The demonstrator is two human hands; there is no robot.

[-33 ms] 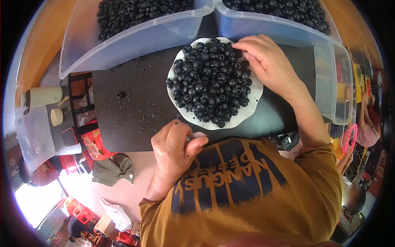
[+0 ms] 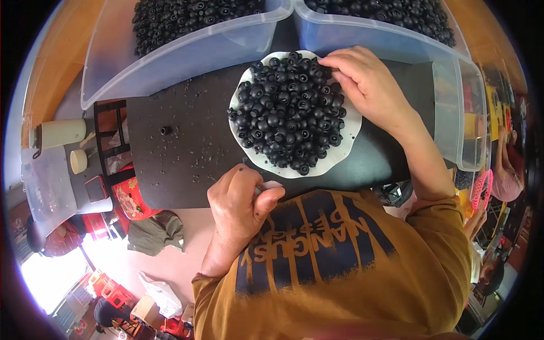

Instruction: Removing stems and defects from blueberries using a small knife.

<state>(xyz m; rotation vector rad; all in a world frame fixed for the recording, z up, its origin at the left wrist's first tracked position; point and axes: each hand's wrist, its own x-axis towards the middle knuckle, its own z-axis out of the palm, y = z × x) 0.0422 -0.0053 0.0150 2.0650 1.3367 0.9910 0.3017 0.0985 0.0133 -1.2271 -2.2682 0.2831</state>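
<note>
A white plate with a wavy rim (image 2: 334,164) bears a high heap of small round black plastic parts (image 2: 286,113), many with a hole in the end. My right hand (image 2: 365,85) is closed at the plate's upper right rim. Its index finger lies along the edge and the thumb over the inner side, close to the black parts. Below the plate, my left hand (image 2: 235,195) is closed round a small flat metal blade (image 2: 269,186), whose pale tip shows above the thumb. What the palm covers is hidden. Small black specks stick to this hand.
Two clear plastic bins (image 2: 187,68) (image 2: 374,37) full of like parts stand behind the plate. One loose black part (image 2: 165,130) and scattered crumbs lie on the dark table (image 2: 153,181). A bottle (image 2: 59,133) is at the left; another person's arm (image 2: 501,164) shows at far right.
My hands, the plate and its heap keep their places. At the far right rim a person in the background has shifted slightly.
</note>
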